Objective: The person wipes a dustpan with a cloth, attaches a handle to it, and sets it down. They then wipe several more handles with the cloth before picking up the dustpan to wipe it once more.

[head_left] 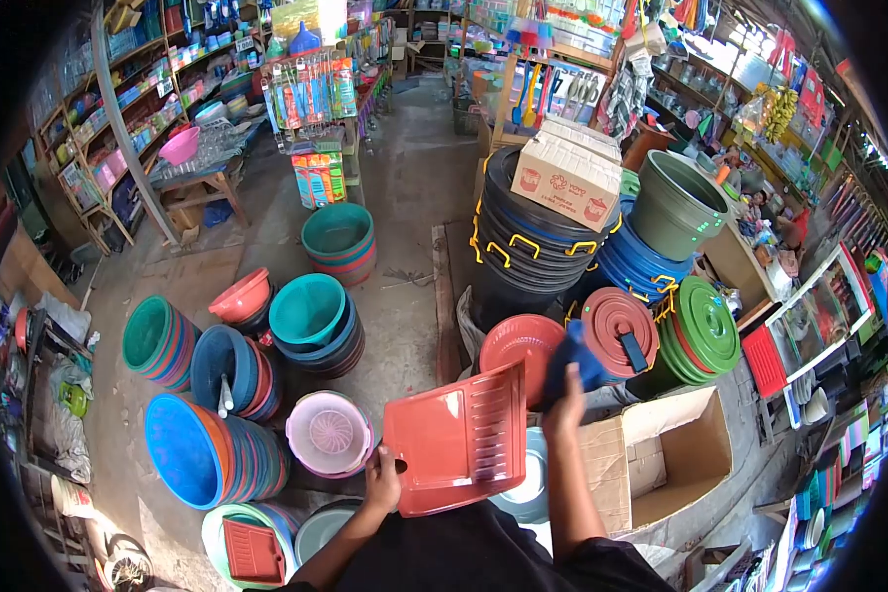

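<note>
My left hand [383, 481] is closed on the near left edge of a red plastic tray [429, 434]. One flat panel and a row of ribbed slots make up its face, and it is tilted in front of my body. My right hand [565, 403] is raised to the right of the tray, gripping a dark blue cloth [580, 360] that is smeared by motion. Behind the cloth are a red basin [508, 340] and a stack with a round red lid [612, 321], on which a dark phone-like object [632, 351] lies.
Stacked tubs [183, 454] and a pink basket [328, 434] stand to the left. A similar red tray [254, 551] sits in a pale green tub. An open cardboard box [681, 459] is at right. Black buckets [523, 237] carry a closed carton [567, 173]. Loaded shelves line the aisle.
</note>
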### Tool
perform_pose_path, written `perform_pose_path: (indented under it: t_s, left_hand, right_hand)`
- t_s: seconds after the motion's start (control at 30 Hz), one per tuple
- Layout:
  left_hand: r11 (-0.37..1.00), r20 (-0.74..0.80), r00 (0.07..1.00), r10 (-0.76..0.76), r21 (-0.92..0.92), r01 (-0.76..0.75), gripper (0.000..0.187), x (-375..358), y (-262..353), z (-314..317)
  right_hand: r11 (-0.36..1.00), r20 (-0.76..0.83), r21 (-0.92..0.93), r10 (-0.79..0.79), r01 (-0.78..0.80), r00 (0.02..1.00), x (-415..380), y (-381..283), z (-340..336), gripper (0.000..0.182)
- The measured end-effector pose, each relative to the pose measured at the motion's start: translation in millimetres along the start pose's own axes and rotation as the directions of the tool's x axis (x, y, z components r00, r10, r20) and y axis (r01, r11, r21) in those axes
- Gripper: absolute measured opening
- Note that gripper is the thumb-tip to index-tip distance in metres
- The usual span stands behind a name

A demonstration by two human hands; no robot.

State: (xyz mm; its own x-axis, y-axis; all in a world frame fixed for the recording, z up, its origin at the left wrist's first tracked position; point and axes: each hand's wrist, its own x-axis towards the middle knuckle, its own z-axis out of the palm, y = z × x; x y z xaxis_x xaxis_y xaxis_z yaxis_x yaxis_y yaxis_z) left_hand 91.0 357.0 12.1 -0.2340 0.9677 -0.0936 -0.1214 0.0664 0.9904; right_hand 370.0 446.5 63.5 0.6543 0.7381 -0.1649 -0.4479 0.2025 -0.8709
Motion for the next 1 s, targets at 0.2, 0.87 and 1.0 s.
perform_pose_path:
  t_s: [0.2, 0.87, 1.0]
  left_hand:
    - [0.999, 0.041, 0.998, -0.044, -0.006, 0.044, 0.060, 32, -41, 16]
    - [0.969, 0.067, 0.986, -0.152, -0.188, 0.162, 0.050, 76, 10, -36]
    - [0.496, 0.566, 0.724, 0.395, 0.532, -0.687, 0.049, 75, 27, -64]
  right_hand:
    - [0.809, 0.902, -0.363, 0.180, 0.462, 0.393, -139, 52, 32, 0.063]
    - [-0.037, 0.977, -0.194, 0.083, 0.980, 0.197, -62, -21, -49, 0.038]
    - [0.129, 0.957, -0.284, 0.090, 0.950, 0.274, -51, -40, -40, 0.036]
